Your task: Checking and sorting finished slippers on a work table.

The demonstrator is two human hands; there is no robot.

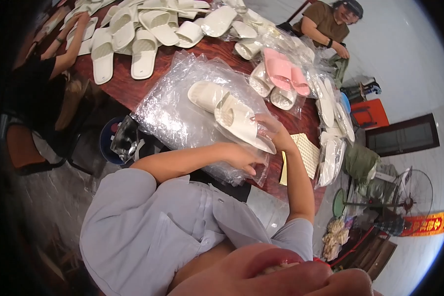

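Cream slippers (232,111) btwn both hands, amid clear plastic bags (172,106).

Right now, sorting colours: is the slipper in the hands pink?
No, the slipper held by both hands is cream; the pink pair lies farther up the table.

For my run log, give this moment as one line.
left hand: grips clear bag | right hand: holds cream slipper | table: slippers piled
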